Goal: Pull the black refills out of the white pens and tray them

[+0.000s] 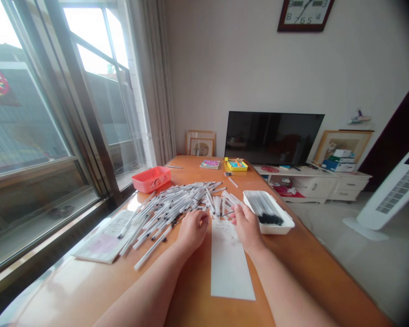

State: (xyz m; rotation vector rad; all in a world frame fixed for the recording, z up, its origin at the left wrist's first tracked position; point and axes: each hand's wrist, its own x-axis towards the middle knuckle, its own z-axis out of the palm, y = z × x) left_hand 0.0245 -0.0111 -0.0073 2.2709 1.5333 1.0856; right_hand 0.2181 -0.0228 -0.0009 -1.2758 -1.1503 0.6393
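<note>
My right hand (247, 226) is closed, thumb and fingers pinching a thin dark rod (226, 214) that points left over the top of a white paper strip (230, 268). It looks like part of a pen, but its kind is too small to tell. My left hand (193, 230) has its fingers curled at the near edge of a heap of clear pens (177, 204) with black tips; what it grips is hidden. Beyond both hands lie short whitish tubes (218, 205). Right of my right hand, a white tray (286, 229) holds a row of black-ended pens (266, 206).
A red plastic box (152, 179) stands behind the heap at left, and a booklet (104, 240) lies under some pens. Farther back on the wooden table (191, 302) are a yellow box (236, 165) and a colourful book (209, 164). A tower fan (391, 195) stands right.
</note>
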